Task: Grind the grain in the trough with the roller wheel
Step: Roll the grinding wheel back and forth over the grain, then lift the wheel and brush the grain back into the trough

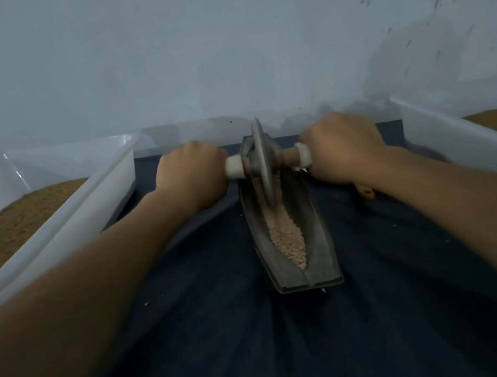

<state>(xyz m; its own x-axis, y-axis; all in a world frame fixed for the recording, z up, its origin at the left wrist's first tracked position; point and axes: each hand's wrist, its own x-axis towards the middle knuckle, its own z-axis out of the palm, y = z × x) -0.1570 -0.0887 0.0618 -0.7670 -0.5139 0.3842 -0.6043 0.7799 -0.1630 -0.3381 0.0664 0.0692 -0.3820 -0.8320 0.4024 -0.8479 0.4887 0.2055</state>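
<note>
The axle's left end is gripped by the left hand [190, 172], fingers curled round it. The roller wheel [263, 160] is stood upright at the far end of the trough [314, 227], with the grain [285, 234] heaped along the nearer groove. The right end is clasped likewise by the right hand [343, 146]. Pressure is best kept equal on both sides, so that the wheel is rolled through the grain untilted.

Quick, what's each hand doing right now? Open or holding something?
Left hand: closed, gripping the left handle end of the roller wheel.
Right hand: closed, gripping the right handle end of the same wheel.
</note>
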